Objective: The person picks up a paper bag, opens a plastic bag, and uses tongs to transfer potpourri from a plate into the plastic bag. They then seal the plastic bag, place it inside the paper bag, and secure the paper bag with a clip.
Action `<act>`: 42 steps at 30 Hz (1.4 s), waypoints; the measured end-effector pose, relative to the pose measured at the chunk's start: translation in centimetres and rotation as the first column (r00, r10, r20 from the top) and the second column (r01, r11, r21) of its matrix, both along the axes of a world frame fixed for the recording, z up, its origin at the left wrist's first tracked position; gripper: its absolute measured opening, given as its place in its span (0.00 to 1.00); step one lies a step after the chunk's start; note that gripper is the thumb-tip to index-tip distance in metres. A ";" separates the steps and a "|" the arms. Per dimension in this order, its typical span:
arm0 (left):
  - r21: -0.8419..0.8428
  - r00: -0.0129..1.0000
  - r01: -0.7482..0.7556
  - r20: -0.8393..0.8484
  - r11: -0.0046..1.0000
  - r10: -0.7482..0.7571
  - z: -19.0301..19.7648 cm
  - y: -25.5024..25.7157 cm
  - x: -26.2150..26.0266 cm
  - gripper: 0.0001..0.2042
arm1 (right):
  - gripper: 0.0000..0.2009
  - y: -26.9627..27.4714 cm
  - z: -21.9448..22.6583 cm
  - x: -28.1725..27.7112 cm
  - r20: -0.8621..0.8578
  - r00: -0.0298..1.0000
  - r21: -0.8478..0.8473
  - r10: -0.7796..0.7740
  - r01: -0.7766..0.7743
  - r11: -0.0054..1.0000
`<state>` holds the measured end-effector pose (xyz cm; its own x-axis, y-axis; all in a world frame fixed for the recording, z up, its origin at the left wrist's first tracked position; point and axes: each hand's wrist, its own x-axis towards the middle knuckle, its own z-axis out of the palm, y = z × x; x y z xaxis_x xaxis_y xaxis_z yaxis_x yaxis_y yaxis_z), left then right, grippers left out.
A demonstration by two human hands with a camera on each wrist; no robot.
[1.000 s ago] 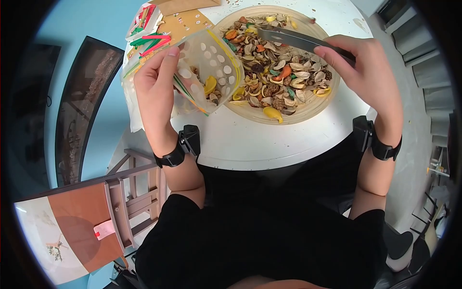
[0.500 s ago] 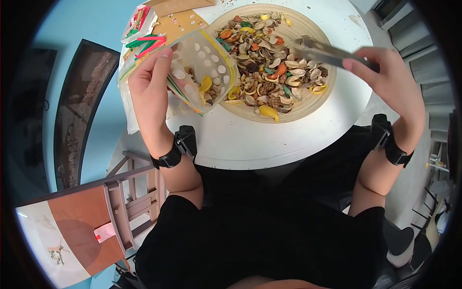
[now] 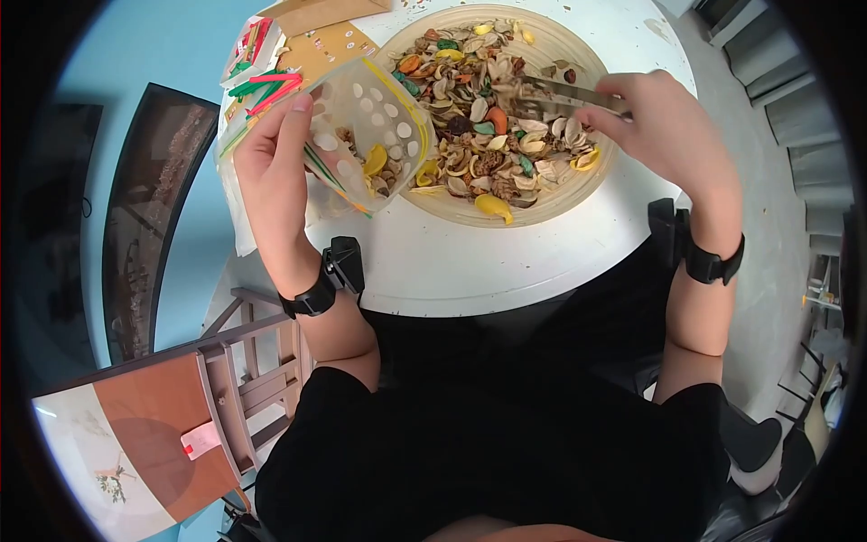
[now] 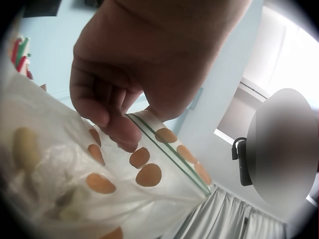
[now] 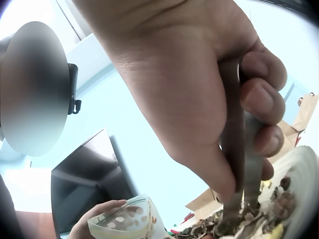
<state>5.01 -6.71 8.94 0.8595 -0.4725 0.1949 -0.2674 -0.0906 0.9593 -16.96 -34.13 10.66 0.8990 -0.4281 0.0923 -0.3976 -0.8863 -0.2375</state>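
Note:
My left hand (image 3: 278,172) pinches the edge of a translucent zip bag (image 3: 390,117) patterned with pale dots, its mouth spread toward the plate. Inside the bag lie a few dried pieces, including a yellow one (image 3: 375,161). Metal tongs (image 3: 582,94) are in my right hand (image 3: 668,126), gripped between thumb and fingers. Their tips are down among the potpourri (image 3: 488,163), at a pale, blurred clump of pieces (image 3: 506,81). The right wrist view shows the fingers curled along the tongs (image 5: 234,149) and both arms reaching into the dried pieces.
The potpourri is spread over a round wooden plate (image 3: 578,56) on a white table (image 3: 452,271). Behind the bag are red and green strips (image 3: 271,86), a small white box (image 3: 248,50) and brown paper (image 3: 330,14). A wooden chair (image 3: 253,379) stands at left.
The tongs swung right across the plate, then came back left and down into the potpourri, at a pale clump. My left hand keeps holding the bag in nearly the same place.

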 end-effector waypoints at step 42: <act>-0.042 0.999 0.016 -0.035 0.999 -0.018 0.3 0.5 0.2 0.15 | 0.19 0.6 -0.9 2.8 -0.006 0.999 0.180 -0.042 0.042 0.983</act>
<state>5.18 -6.24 9.22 0.8580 -0.4793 0.1845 -0.2346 -0.0461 0.9710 -14.17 -33.55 9.77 0.8799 -0.4751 0.0080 -0.4346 -0.8115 -0.3907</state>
